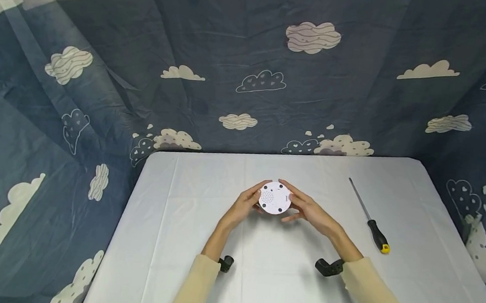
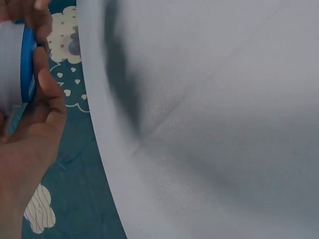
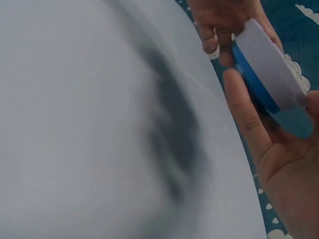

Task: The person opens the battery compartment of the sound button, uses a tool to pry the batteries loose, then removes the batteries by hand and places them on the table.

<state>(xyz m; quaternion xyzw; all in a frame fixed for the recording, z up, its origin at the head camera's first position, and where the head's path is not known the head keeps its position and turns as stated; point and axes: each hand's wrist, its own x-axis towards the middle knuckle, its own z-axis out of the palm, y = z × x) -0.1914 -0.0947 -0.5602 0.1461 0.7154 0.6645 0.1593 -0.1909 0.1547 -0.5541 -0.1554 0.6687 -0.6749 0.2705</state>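
Note:
A round white plastic device (image 1: 275,198) is held up over the table between both hands, its flat face with a patch of small holes and several dark round feet turned to the head camera. Its side shows a white rim (image 3: 271,69) and a blue band in the wrist views. The left hand (image 1: 239,210) grips its left edge, thumb on the near face and fingers behind. At the right edge, the right hand (image 1: 314,213) holds it between thumb and fingers, with one finger up along the top and the lower fingers spread.
A screwdriver (image 1: 376,234) with a black and yellow handle lies on the right of the white-covered table (image 1: 186,264). Dark blue cloud-print curtains (image 1: 220,30) hang behind and at both sides. Black wrist cameras (image 1: 329,268) stick out from the sleeves.

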